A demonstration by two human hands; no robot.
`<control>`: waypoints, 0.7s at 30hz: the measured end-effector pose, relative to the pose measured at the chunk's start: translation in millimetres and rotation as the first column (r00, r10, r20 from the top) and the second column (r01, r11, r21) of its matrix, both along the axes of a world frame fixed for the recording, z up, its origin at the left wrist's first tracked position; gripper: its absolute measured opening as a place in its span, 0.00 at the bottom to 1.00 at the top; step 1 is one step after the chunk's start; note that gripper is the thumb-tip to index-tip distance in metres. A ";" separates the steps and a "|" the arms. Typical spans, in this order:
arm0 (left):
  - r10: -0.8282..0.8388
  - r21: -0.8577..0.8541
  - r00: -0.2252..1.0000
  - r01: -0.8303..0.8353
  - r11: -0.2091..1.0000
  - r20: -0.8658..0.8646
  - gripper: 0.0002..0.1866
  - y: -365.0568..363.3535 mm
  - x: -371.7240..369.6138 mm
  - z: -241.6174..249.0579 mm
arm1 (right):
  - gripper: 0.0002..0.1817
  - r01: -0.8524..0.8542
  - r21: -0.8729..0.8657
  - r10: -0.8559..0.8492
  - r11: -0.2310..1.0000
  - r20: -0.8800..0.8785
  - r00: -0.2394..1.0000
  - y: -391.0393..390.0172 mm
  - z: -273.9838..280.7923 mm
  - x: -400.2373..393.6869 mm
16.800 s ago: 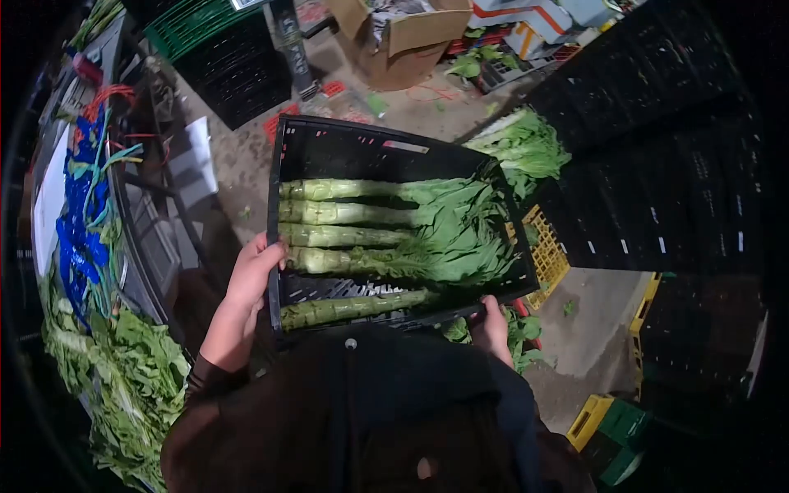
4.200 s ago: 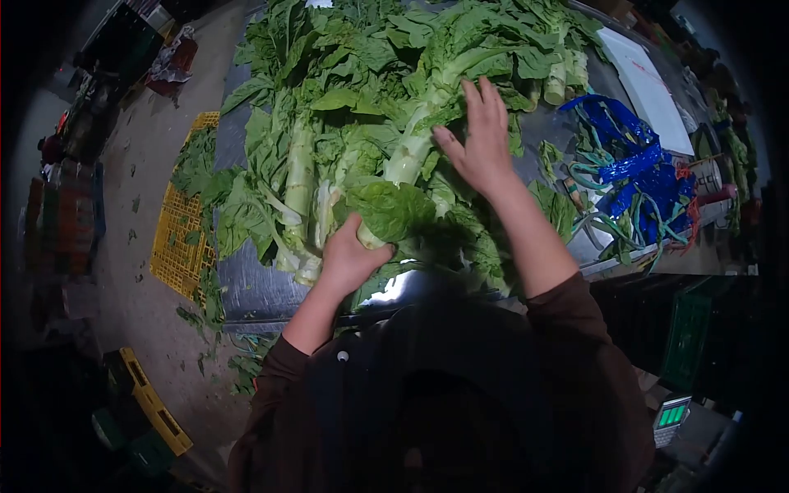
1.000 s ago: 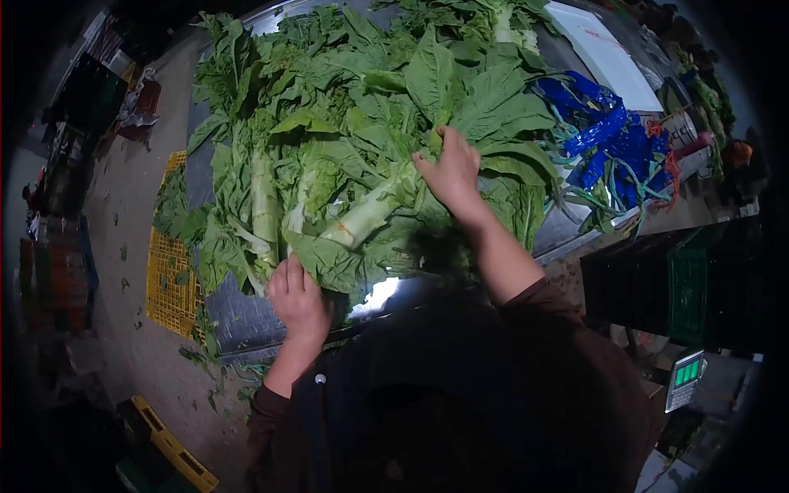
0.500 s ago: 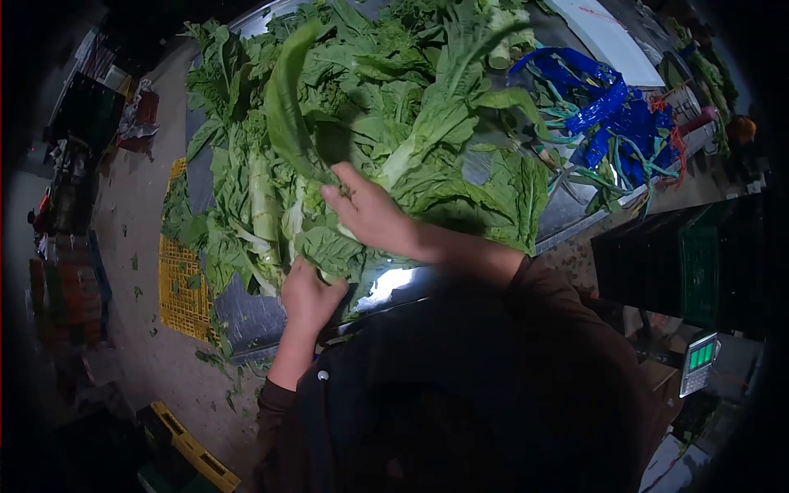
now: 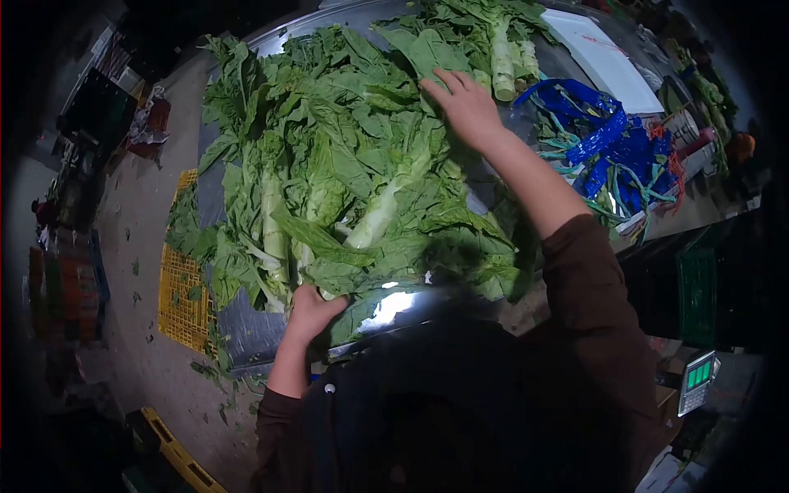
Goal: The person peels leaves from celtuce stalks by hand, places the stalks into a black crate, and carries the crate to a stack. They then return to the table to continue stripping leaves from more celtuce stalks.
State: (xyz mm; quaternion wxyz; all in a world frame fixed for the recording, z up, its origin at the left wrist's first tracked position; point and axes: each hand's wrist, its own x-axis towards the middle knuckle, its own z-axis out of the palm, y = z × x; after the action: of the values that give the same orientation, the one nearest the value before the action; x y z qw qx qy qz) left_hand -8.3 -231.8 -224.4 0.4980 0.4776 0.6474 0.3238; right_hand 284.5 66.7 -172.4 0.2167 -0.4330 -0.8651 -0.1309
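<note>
Leafy green vegetables [image 5: 329, 156] with thick pale stems lie heaped on a metal table [image 5: 246, 329]. At the near edge of the heap, my left hand [image 5: 311, 312] is closed around the base of a pale stem, its fingertips partly hidden by leaves. My right hand [image 5: 467, 107] reaches to the far right part of the heap, fingers apart over a broad leaf. Just beyond it, several bare stem ends [image 5: 502, 74] point toward me. A pale thick stem [image 5: 374, 222] lies slanted in the middle of the heap.
Blue straps [image 5: 604, 140] and teal cords lie tangled at the right, near a white board [image 5: 604, 62]. A yellow crate [image 5: 182, 287] stands left of the table. Dark crates and a lit scale display [image 5: 699, 375] are at the right.
My right hand has moved away from my left, up and to the right across the heap. The raised leaf has dropped. My left hand stays near the front edge.
</note>
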 end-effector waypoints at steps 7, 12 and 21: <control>0.019 0.230 0.763 0.172 0.958 -0.646 0.24 -2.7 16.0 -6.2 | 0.27 0.022 0.041 -0.020 0.999 -0.040 0.999 -6.1 -24.5 22.7; -0.027 0.119 0.911 0.083 0.989 -0.410 0.22 1.5 8.8 -13.6 | 0.29 -0.180 -0.036 0.168 0.983 -0.224 0.960 -39.4 -43.2 37.6; -0.028 -0.070 0.999 0.030 0.997 0.035 0.22 0.4 9.8 42.4 | 0.21 -0.086 0.059 0.103 0.995 -0.444 0.890 -61.6 -10.3 44.0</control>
State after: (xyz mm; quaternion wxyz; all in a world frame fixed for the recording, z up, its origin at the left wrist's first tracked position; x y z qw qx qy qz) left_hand 1.5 -231.4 -182.0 0.5300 0.4635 0.6428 0.3017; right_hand 328.6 5.1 -182.7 0.4234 -0.4048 -0.8098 -0.0336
